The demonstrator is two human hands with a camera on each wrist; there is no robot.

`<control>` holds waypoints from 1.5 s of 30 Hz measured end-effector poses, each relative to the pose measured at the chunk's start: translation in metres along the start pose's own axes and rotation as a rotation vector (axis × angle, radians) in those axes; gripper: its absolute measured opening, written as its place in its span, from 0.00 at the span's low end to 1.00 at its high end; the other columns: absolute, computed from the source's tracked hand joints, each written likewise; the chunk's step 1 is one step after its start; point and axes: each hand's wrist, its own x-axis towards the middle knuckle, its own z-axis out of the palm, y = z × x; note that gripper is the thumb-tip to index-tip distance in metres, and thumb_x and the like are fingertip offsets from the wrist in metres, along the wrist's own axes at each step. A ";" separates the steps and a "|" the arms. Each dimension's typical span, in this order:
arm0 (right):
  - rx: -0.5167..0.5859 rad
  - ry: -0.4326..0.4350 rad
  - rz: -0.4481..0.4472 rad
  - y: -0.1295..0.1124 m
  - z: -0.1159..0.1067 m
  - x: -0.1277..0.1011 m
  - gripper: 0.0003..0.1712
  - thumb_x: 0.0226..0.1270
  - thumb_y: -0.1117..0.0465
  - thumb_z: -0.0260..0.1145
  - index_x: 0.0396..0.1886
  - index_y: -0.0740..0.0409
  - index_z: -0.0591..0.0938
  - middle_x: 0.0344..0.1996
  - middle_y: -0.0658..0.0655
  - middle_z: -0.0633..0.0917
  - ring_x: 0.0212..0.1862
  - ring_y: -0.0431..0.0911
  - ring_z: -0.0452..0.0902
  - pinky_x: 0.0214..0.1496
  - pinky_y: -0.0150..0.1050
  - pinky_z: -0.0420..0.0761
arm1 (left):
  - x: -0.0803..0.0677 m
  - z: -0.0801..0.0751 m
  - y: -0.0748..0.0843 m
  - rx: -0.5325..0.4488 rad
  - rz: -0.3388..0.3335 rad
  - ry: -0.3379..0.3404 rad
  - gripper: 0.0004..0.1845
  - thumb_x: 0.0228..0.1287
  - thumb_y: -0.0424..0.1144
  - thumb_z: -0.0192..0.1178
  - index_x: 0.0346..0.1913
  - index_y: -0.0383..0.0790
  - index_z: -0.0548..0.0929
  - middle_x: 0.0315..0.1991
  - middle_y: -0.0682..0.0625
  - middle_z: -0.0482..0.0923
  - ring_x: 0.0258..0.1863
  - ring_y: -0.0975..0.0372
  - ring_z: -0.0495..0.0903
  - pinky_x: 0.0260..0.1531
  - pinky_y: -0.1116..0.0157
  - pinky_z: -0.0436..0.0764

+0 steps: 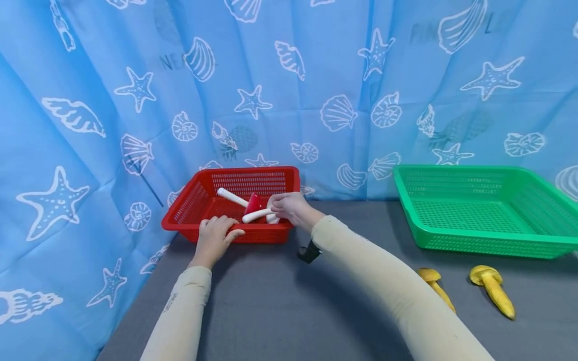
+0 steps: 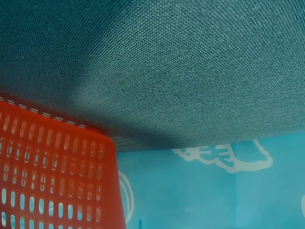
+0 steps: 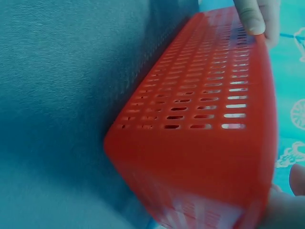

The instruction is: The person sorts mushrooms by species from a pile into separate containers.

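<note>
A red basket [image 1: 226, 233] stands at the back left of the table, its slotted wall [image 2: 52, 162] showing in the left wrist view. My left hand [image 1: 214, 239] grips its front rim; in the right wrist view the thumb [image 3: 251, 21] lies outside the rim with fingers behind it. Over the basket's right end, my right hand [image 1: 292, 206] holds a pale mushroom [image 1: 257, 215] by its cap end, the white stem pointing left. Part of that cap is hidden by the fingers. Another mushroom [image 1: 239, 198], red-capped with a white stem, lies in the basket behind it.
A green basket [image 1: 483, 239] stands at the back right. Two yellow mushrooms [image 1: 494, 291] lie on the grey table [image 1: 271, 306] in front of it, one partly behind my right sleeve. A blue patterned curtain [image 1: 316, 85] hangs along the back and left.
</note>
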 end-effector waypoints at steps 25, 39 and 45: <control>0.011 -0.118 -0.072 -0.017 -0.091 -0.091 0.28 0.77 0.68 0.49 0.73 0.68 0.59 0.67 0.68 0.68 0.67 0.58 0.66 0.66 0.50 0.68 | 0.000 -0.010 0.006 -0.048 0.019 -0.067 0.24 0.57 0.47 0.70 0.53 0.37 0.81 0.50 0.40 0.79 0.51 0.47 0.73 0.54 0.45 0.67; -0.080 -0.149 -0.172 -0.019 -0.153 -0.142 0.30 0.76 0.69 0.50 0.74 0.70 0.55 0.65 0.70 0.70 0.67 0.59 0.65 0.67 0.49 0.67 | -0.021 -0.025 0.054 -0.147 -0.028 -0.012 0.31 0.60 0.41 0.67 0.62 0.30 0.70 0.63 0.33 0.66 0.66 0.40 0.59 0.64 0.39 0.56; -0.125 -0.112 -0.214 -0.024 -0.177 -0.159 0.31 0.75 0.68 0.53 0.73 0.71 0.56 0.47 0.51 0.81 0.51 0.42 0.79 0.65 0.49 0.70 | -0.028 -0.035 0.075 -0.271 -0.058 -0.060 0.29 0.65 0.38 0.62 0.65 0.29 0.67 0.65 0.32 0.63 0.68 0.39 0.54 0.65 0.39 0.53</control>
